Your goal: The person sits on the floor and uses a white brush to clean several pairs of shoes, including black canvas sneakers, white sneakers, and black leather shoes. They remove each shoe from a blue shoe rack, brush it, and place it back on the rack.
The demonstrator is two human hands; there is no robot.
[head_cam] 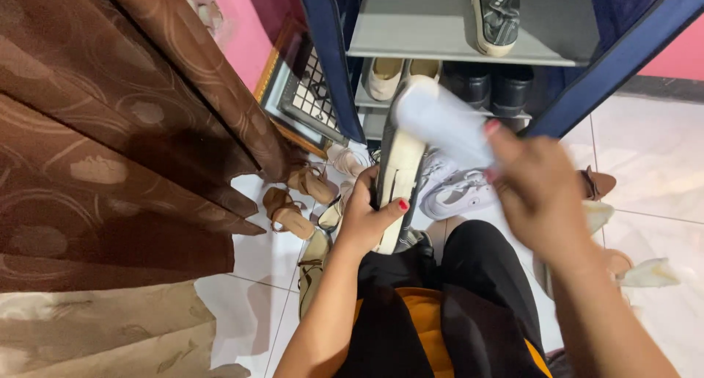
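Left hand (367, 217) fingers clamped round black cream-soled shoe (400, 173), sole up; right hand (539, 191) pinching blurred white cloth (440, 118) against toe, below grey fabric shoe rack (440, 44); wiping midway, other shoes untouched.

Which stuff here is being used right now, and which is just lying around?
In use:
left hand holding an upturned shoe
right hand holding a blurred white cloth or wipe against the shoe

Lying about:
white sneaker on the floor
tan sandals
dark shoes on the shelf
brown curtain
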